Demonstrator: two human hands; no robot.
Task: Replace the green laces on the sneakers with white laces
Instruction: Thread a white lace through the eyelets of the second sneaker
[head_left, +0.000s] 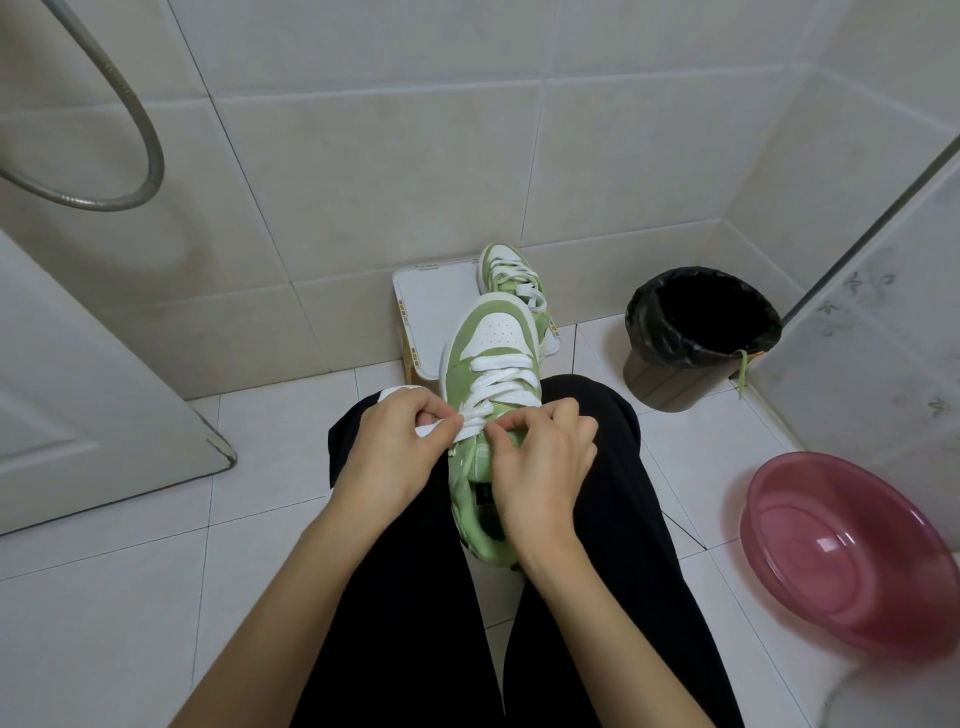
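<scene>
Tiled floor (270, 467) was the only work surface, no worktop, so the person sat and used the lap as a fixture. Black-trousered legs (597, 519) sat close together, probably to wedge the shoe between them.

Pink basin (831, 545) lay on the floor at the right, well apart from the work. Bin (670, 384) with a black liner stood far right. A green lace (744, 371) hung over its rim, so I read it as discarded there.

White box (431, 306) stood against the far wall and served as a parking shelf. Far sneaker (506, 270) rested on its right end with white lacing already in, so that one looked done.

Near sneaker (491, 332) lay on the lap between the thighs, toe pointing far and heel near. That put the top eyelets right under the hands.

Left hand (395, 447) was closed, pinching the white lace (501, 387) where it left the shoe's left side, likely to keep tension on it. Right hand (540, 457) had its fingers curled on the near sneaker's upper by the top eyelets, apparently steadying it. Couldn't tell if it also had a lace end under the fingers.

White crossings ran up from the toe to the hands. Judged the second shoe nearly laced, with the top eyelets and tie-off left.
</scene>
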